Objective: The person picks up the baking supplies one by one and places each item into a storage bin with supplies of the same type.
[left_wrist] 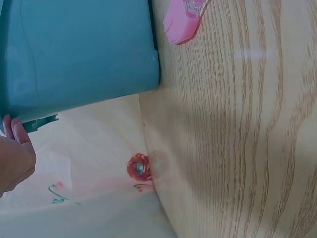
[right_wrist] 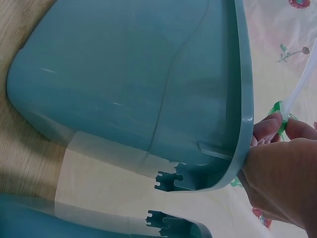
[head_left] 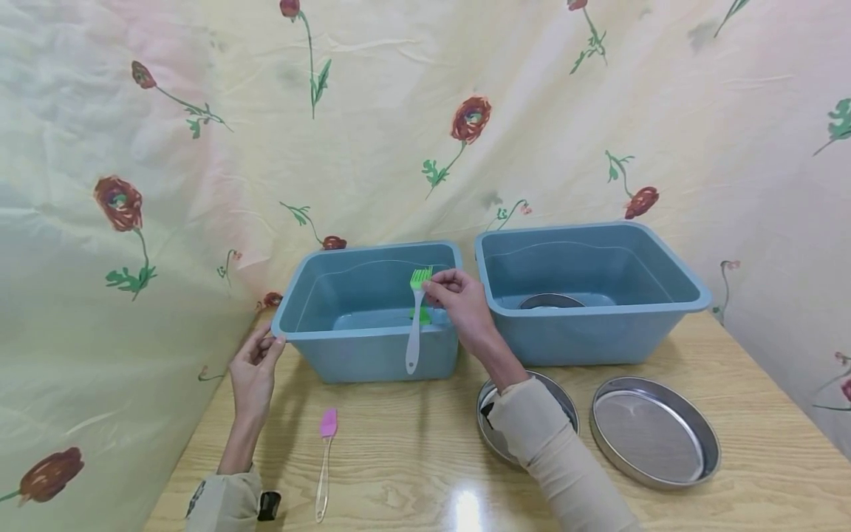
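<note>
- The right hand [head_left: 465, 307] has the green-and-white brush [head_left: 415, 332] pinched between thumb and fingers close to the bristles, the fingers nearly closed around it.
- The brush is at the right end of the left tub [head_left: 379, 360]; its head shows over the opening, and its handle hangs across the front rim.
- The left hand [head_left: 255, 369] has thumb and fingers closed lightly on the front left corner of that tub's rim.
- Inside the left tub, behind the brush, lies something green [head_left: 425, 317], too hidden to name.
- The pink brush [head_left: 326, 451] lies on the table [head_left: 385, 458] in front of the left tub; the second tub [head_left: 578, 336] stands to its right, and two pans, a near one [head_left: 490, 436] partly under the sleeve and a far one [head_left: 654, 436], lie in front and to the right of it.
- The likeliest slip: with the pinch so near the head, the long free handle could swing, catch the rim and twist loose.
- If the fingers loosened here, the brush might drop outside the left tub, since its handle overhangs the front.
- A hard pull on the held corner could skew that tub.
</note>
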Demonstrator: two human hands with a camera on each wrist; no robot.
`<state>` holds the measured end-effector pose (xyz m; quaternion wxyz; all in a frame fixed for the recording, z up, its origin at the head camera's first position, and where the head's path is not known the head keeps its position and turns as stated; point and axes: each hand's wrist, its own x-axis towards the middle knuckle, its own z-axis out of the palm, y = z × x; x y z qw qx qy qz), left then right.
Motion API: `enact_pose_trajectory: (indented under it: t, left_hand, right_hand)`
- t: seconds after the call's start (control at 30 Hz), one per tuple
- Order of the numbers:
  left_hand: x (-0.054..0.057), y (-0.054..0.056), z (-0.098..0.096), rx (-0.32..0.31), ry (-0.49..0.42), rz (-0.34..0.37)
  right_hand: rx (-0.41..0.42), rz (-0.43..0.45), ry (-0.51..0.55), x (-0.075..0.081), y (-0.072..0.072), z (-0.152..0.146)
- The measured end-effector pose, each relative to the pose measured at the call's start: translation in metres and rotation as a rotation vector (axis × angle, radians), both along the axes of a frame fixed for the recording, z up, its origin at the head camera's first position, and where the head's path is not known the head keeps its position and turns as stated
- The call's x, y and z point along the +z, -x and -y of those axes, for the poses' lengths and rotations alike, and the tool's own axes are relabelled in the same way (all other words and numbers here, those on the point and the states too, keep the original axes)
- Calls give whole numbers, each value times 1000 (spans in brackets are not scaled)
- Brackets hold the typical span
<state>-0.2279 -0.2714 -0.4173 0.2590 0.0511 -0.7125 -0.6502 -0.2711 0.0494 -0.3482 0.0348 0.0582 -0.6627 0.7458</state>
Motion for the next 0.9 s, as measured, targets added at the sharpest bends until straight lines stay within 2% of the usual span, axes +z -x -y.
enact_pose_trajectory:
  t: [0.2,0.53,0.9]
  left_hand:
    - [-1,1,-1,-1,-4,-10]
    - [0,0,-1,20,30,27]
    - [-1,1,-1,13,12,15]
  right_hand:
    - [-5,1,-4,0,3,-1]
    - [-34,11,26,2,12,-1]
    - [-94,70,-13,14,35,3]
